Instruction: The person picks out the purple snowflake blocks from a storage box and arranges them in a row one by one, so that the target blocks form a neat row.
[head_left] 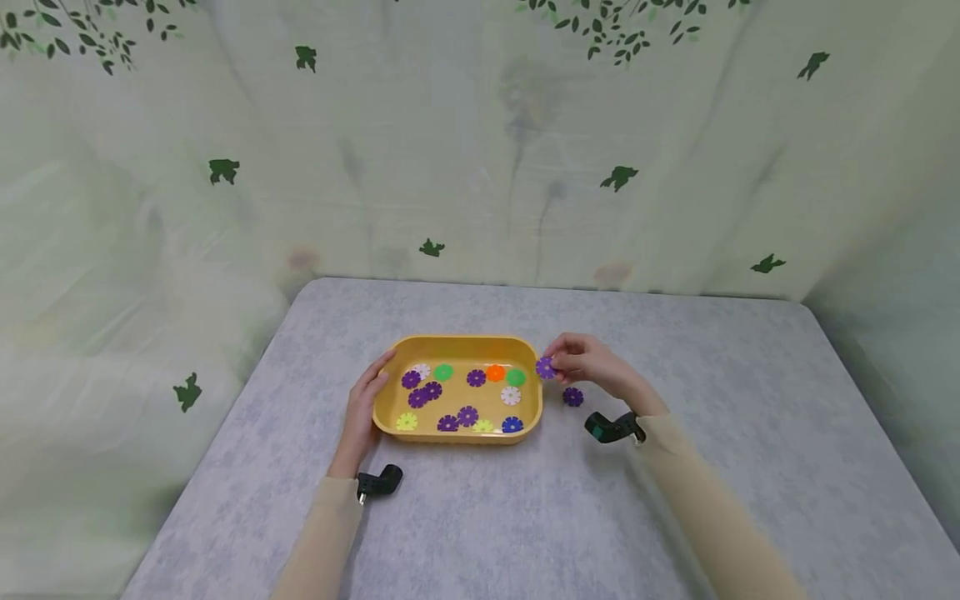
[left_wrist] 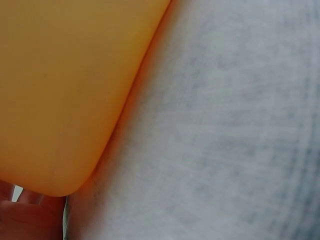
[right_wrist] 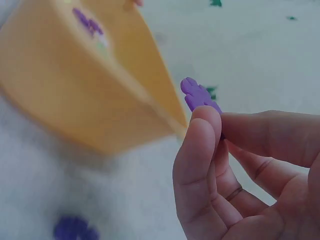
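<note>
A yellow tray (head_left: 457, 438) with rounded corners sits on the table, holding several flower-shaped pieces in purple, white, green, yellow, orange and blue. My left hand (head_left: 364, 410) holds the tray's left side, fingers along the outer wall and thumb at the rim. In the left wrist view the tray wall (left_wrist: 65, 95) hides most of that hand. Just off the tray's right rim, my right hand (head_left: 592, 367) pinches a purple flower piece (right_wrist: 196, 94) between thumb and fingertips. Below that hand, another purple flower piece (head_left: 573, 397) lies on the table.
The grey mottled table (head_left: 480, 517) runs back to a pale curtain (head_left: 450, 150) printed with leaves and green birds. Each wrist carries a black camera, one on the left (head_left: 381, 481) and one on the right (head_left: 611, 427).
</note>
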